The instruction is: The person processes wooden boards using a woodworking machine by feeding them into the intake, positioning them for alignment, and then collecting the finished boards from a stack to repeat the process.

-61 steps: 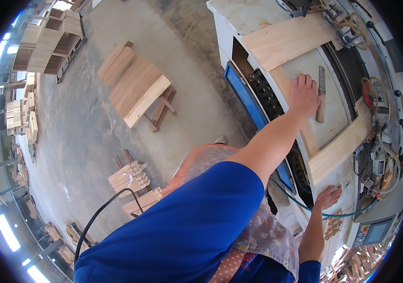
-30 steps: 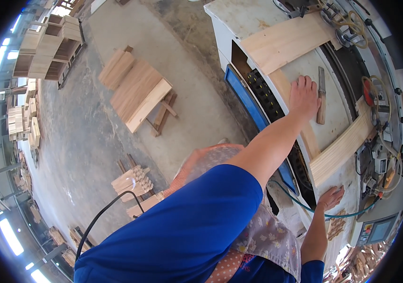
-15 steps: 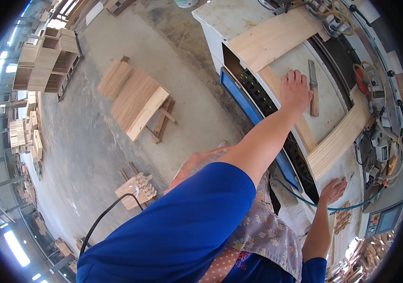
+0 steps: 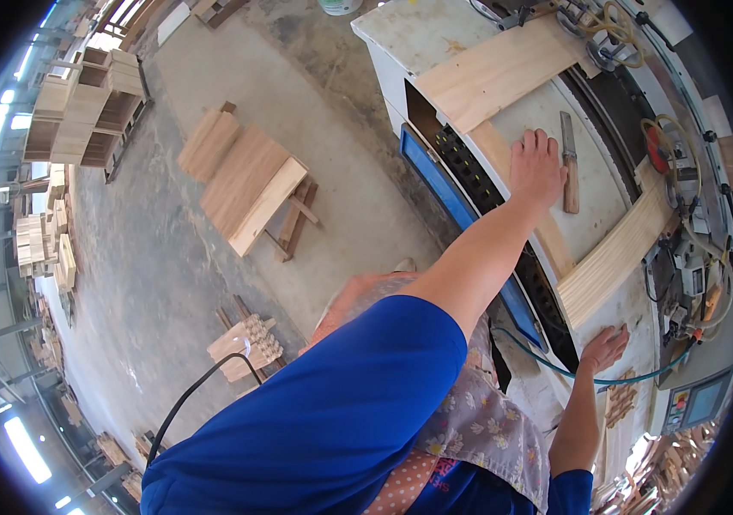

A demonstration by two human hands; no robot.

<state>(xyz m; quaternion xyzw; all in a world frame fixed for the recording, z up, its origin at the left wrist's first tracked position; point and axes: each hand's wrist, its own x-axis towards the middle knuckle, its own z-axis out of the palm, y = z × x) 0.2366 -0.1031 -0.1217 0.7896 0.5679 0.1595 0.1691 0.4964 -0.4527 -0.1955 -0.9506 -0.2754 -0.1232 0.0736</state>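
My left hand [image 4: 537, 168] lies open, palm down, its fingers stretched over a pale wooden strip [image 4: 554, 243] along the machine table's edge and the white tabletop beside it. Just right of this hand is a knife [image 4: 570, 161] with a wooden handle and a dull blade. My right hand [image 4: 605, 348] rests open on the white surface [image 4: 594, 326], beside the near end of a grooved pale board [image 4: 611, 257]. Neither hand appears to hold anything. A wide pale plank [image 4: 495, 72] lies across the table beyond my left hand.
Hoses and clamps [image 4: 611, 39] line the machine's far side. A blue panel [image 4: 442, 182] hangs open below the table edge. A teal hose [image 4: 633, 378] runs past my right wrist. Stacked boards [image 4: 251, 184] stand on the floor at left; a control screen [image 4: 703, 400] sits lower right.
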